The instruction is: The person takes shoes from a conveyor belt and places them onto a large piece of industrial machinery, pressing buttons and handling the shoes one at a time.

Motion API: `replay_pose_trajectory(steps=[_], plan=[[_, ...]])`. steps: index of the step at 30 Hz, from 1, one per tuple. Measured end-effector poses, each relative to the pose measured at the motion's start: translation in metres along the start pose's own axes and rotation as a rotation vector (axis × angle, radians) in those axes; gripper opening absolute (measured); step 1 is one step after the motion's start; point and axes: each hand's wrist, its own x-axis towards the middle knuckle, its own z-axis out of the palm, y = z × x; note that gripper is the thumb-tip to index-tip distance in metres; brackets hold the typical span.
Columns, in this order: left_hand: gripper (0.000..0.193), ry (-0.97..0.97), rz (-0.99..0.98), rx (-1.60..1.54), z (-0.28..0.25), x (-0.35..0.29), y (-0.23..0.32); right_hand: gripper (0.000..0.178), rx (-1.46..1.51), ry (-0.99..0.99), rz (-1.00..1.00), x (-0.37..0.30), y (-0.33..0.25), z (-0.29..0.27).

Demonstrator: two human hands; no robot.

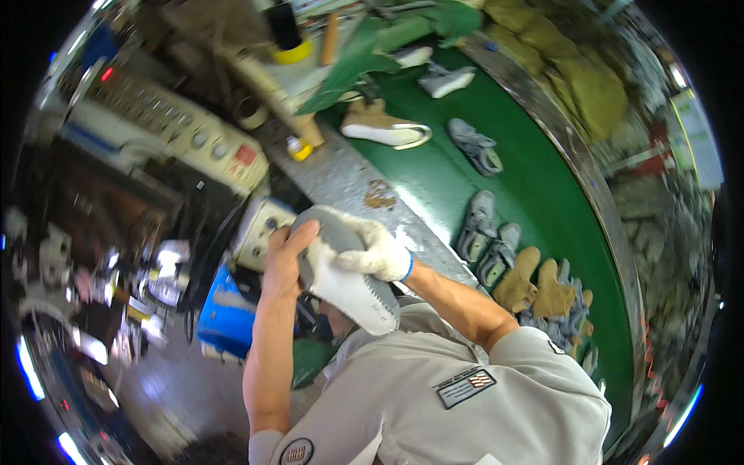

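Observation:
I hold a grey and white shoe (350,293) in front of my chest. Its pale underside shows, with a toothed edge towards the end nearest my shirt. My bare left hand (285,252) grips the shoe's left side, thumb laid over the grey part. On the other side my right hand (373,246), in a white knit glove with a blue cuff, is closed around the shoe. Some of the right fingers are hidden behind it.
Along a green conveyor belt (535,209) on the right lie grey shoes (474,147), a tan shoe with a white sole (384,128) and tan boots (518,280). A metal ledge (341,174) borders the belt. A control panel (182,128) and a blue machine box (226,314) stand at left.

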Motion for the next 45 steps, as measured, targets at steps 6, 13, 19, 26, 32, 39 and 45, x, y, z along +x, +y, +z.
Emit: replay_pose_trajectory(steps=[6,13,19,26,32,39,45], plan=[[0.035,-0.125,-0.115,0.054,0.036,0.074,-0.052,0.078,0.041,0.078,0.117,-0.008,0.004,-0.083],[0.054,0.071,-0.122,0.435,0.004,0.100,-0.107,0.070,-0.652,0.266,0.349,-0.005,0.024,-0.267],[0.028,0.281,-0.064,0.826,-0.068,0.047,-0.125,0.081,-1.688,0.489,0.797,0.027,0.013,-0.436],[0.023,0.335,0.002,1.134,-0.060,0.009,-0.149,0.034,-2.228,0.471,0.500,0.031,0.139,-0.487],[0.020,0.384,-0.037,1.136,-0.050,0.008,-0.158,0.065,-0.805,0.670,0.784,0.103,0.135,-0.405],[0.020,0.217,0.028,1.263,-0.050,-0.001,-0.150,0.095,0.549,1.537,0.379,0.277,0.199,-0.385],[0.021,0.292,-0.081,1.188,-0.060,-0.048,-0.160,0.075,0.529,1.683,0.471,0.288,0.201,-0.371]])
